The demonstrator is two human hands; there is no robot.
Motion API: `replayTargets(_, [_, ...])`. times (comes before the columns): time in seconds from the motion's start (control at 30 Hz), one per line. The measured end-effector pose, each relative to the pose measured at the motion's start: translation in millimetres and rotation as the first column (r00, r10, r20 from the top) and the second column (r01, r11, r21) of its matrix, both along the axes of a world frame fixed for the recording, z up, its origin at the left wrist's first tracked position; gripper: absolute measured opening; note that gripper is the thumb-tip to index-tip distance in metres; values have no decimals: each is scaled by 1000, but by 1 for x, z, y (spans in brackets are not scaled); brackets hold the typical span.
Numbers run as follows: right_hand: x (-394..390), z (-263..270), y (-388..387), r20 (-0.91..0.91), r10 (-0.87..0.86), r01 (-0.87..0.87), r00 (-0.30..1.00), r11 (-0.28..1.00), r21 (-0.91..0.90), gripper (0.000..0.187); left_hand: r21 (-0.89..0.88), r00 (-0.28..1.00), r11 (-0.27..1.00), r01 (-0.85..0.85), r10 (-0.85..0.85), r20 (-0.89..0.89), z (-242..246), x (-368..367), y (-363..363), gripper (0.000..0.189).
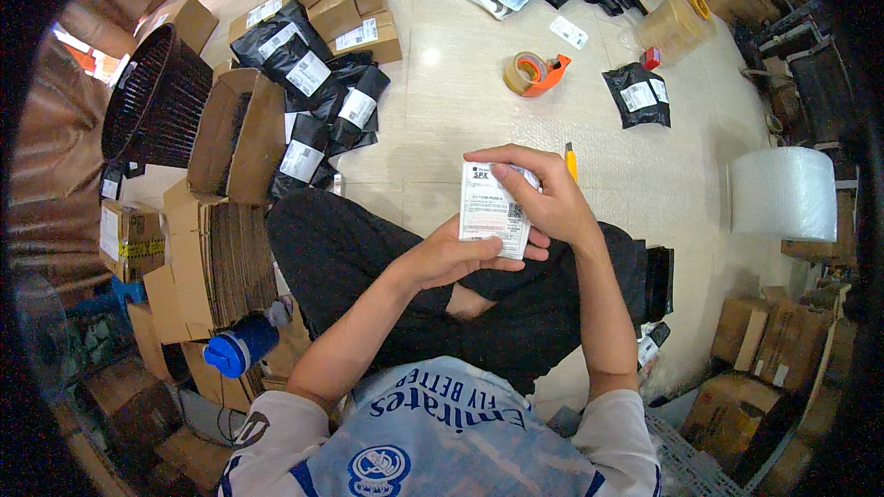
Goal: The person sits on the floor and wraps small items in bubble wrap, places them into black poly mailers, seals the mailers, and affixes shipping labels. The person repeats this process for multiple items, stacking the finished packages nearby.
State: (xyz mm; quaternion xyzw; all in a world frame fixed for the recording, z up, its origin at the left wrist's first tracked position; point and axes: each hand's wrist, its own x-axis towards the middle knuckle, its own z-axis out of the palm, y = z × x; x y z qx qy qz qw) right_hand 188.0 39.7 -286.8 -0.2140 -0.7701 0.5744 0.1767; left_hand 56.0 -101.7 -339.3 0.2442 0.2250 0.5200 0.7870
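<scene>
A stack of white printed shipping labels (492, 210) is held upright above my crossed legs. My left hand (459, 252) grips its lower end, with the thumb across the front and fingers behind. My right hand (545, 193) holds the upper right corner, its thumb on the front face. Just beyond my right hand, a yellow utility knife (570, 162) lies on the floor by a sheet of bubble wrap. Farther out stands an orange tape dispenser (549, 77) with a roll of tape.
Labelled black mailer bags (304, 155) and cardboard boxes (343, 7) are piled at the front left, beside a dark plastic basket (155, 100). Folded cartons (235, 262) and a blue jug (242, 345) are at my left. Another black parcel (639, 96) and a bubble-wrap roll (784, 193) are at right.
</scene>
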Motion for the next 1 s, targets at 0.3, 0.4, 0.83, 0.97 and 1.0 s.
replayTargets(0.3, [-1, -3, -2, -10, 0, 0, 1000, 1000, -27, 30, -10, 1000, 1000, -5, 5, -23, -2, -1, -2, 61])
replayTargets(0.4, [-1, -1, -2, 6, 22, -21, 1000, 999, -50, 32, 0, 998, 1000, -15, 15, -58, -4, -1, -3, 65])
replayTargets(0.83, [1, -11, 5, 63, 94, -92, 994, 995, -33, 31, -10, 996, 1000, -18, 17, -82, -6, -3, -4, 70])
replayTargets(0.97, [0, -12, 5, 84, 95, -92, 992, 995, -39, 29, -13, 997, 1000, -22, 21, -72, -7, -4, -5, 70])
replayTargets(1.0, [0, -11, 5, 81, 96, -93, 992, 995, -41, 29, -9, 998, 1000, -24, 24, -66, -7, -4, -6, 70])
